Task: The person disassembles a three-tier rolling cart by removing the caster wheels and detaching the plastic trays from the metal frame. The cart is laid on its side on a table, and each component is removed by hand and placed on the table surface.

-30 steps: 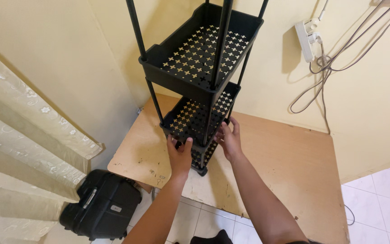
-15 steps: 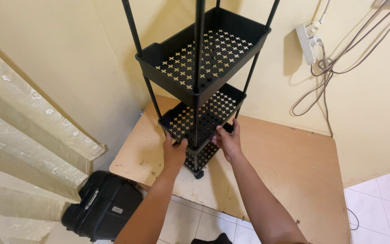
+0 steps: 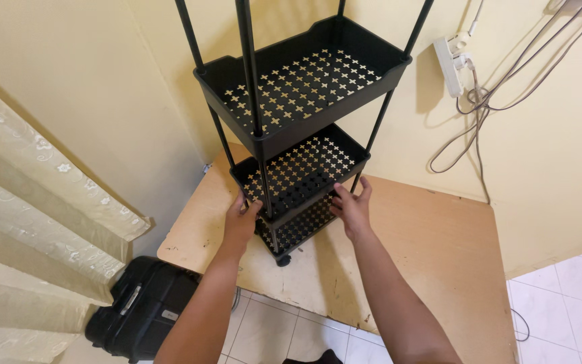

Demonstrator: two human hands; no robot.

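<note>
rack poles (image 3: 246,40) cut off above, suitcase (image 3: 144,307) part-hidden

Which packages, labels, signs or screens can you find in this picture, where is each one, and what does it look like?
Label: a small pale rectangular patch on the black suitcase, on the floor at lower left.
No packages, signs or screens are in view.

This looks like a room in a home. There are pale yellow walls, a cream curtain (image 3: 42,222) with flower pattern, white floor tiles (image 3: 567,296), a black suitcase (image 3: 139,310) on the floor and a power strip (image 3: 451,64) with cables on the wall.
</note>
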